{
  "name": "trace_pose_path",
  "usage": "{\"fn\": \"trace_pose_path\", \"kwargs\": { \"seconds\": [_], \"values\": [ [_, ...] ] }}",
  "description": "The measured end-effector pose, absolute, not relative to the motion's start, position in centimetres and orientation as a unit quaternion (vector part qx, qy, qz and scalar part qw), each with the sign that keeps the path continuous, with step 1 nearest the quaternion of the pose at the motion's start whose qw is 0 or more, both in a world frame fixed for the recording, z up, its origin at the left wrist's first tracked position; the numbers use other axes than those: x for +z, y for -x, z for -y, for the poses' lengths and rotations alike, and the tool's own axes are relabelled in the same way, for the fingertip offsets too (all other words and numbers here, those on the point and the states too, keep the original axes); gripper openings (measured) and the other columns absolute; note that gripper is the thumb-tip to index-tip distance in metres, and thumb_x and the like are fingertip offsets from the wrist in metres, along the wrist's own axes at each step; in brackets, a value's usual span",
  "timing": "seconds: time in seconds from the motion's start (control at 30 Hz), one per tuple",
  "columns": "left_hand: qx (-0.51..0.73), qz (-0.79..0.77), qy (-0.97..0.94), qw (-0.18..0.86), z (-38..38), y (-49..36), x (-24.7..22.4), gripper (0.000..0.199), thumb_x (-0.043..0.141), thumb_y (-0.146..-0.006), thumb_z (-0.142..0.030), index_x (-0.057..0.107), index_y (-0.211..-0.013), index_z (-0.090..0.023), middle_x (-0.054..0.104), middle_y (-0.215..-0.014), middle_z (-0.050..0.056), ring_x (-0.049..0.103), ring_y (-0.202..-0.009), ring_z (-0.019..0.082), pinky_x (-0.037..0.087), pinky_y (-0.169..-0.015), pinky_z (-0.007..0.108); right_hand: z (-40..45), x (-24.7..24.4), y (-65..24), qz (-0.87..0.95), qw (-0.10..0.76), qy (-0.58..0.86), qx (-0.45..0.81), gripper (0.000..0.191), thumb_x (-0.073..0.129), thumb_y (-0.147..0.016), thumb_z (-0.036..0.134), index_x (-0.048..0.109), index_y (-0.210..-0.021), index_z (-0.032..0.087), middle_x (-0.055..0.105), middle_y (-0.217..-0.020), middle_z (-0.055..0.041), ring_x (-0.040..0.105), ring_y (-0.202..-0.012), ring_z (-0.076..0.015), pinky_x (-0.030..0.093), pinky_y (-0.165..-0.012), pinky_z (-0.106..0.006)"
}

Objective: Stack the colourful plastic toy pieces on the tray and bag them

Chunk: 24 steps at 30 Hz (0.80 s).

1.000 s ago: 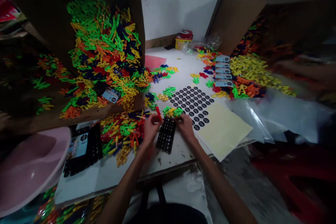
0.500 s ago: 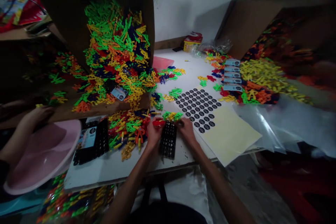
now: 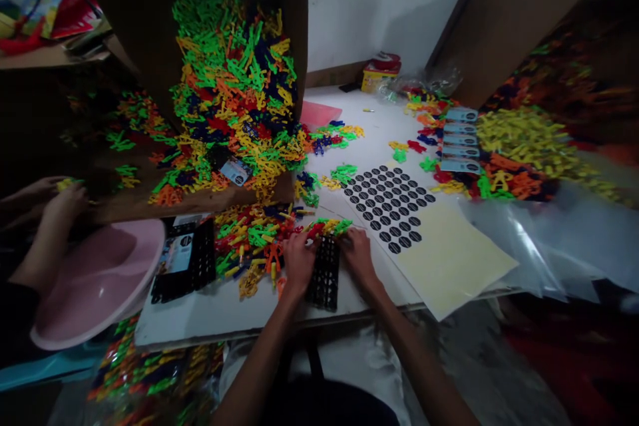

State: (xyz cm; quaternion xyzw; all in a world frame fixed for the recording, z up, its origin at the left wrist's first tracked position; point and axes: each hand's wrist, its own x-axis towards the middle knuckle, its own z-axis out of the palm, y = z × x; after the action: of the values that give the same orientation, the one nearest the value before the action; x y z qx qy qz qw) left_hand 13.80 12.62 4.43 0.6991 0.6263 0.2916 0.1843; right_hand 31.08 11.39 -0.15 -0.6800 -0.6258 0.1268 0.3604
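Note:
A black perforated plastic piece (image 3: 325, 276) lies on the white table in front of me. Red, yellow and green plastic figures (image 3: 330, 227) form a row along its far end. At the left of that row, my left hand (image 3: 299, 257) has its fingers closed on a red figure. My right hand (image 3: 357, 251) is closed at the right end of the row, by the green figures; whatever its fingertips pinch is too small to make out. Beside my left hand lies a loose pile of coloured figures and yellow-ended pieces (image 3: 254, 237).
A large box of figures (image 3: 234, 100) stands behind. Right of my hands lies a sheet of round black stickers (image 3: 449, 266), with cards (image 3: 460, 140) beyond. Another person's hands (image 3: 64, 203) work at the left above a pink basin (image 3: 100, 279).
The view has shifted slightly, so the scene sits further right. My left hand has brought the red figure down to the left end of the row. The other person's hands have come closer together.

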Motion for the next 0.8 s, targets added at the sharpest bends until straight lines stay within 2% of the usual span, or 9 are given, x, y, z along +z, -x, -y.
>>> {"fn": "trace_pose_path", "kwargs": {
  "seconds": [0.23,0.47,0.63,0.8],
  "values": [
    [0.310,-0.634,-0.681,0.195,-12.3,-14.0,4.0,0.014,0.070,-0.089,-0.031,0.074,-0.098,-0.021,0.071,-0.094,0.004,0.059,-0.093,0.021,0.036,-0.093,0.038,-11.0,0.1,-30.6,0.623,0.349,0.692,0.106,0.031,0.041,-0.100,0.040,0.065,-0.094,0.022,0.068,-0.101,-0.0099,0.053,-0.097,-0.0283,0.041,-0.086,-0.041],
    [0.298,-0.637,-0.685,0.190,-12.4,-14.1,3.6,0.019,0.067,-0.091,-0.033,0.074,-0.106,-0.024,0.071,-0.093,0.004,0.059,-0.093,0.021,0.036,-0.093,0.038,-10.7,0.5,-30.6,0.636,0.389,0.656,0.116,0.027,0.044,-0.099,0.036,0.067,-0.101,0.022,0.066,-0.106,-0.0087,0.052,-0.101,-0.0275,0.042,-0.094,-0.043],
    [0.246,-0.623,-0.721,0.181,-12.8,-13.7,4.8,0.024,0.064,-0.093,-0.029,0.071,-0.115,-0.025,0.071,-0.101,0.006,0.058,-0.103,0.025,0.036,-0.096,0.041,-10.7,0.6,-30.5,0.633,0.365,0.673,0.117,0.028,0.043,-0.099,0.035,0.067,-0.097,0.021,0.067,-0.105,-0.0097,0.051,-0.100,-0.0285,0.042,-0.091,-0.043],
    [0.213,-0.629,-0.724,0.190,-13.0,-13.4,6.1,0.026,0.066,-0.091,-0.028,0.072,-0.115,-0.029,0.068,-0.111,0.007,0.054,-0.110,0.027,0.035,-0.102,0.047,-10.5,0.8,-30.4,0.628,0.355,0.681,0.122,0.027,0.043,-0.099,0.035,0.067,-0.098,0.023,0.067,-0.104,-0.0087,0.051,-0.099,-0.0280,0.042,-0.090,-0.042]
  ]
}}
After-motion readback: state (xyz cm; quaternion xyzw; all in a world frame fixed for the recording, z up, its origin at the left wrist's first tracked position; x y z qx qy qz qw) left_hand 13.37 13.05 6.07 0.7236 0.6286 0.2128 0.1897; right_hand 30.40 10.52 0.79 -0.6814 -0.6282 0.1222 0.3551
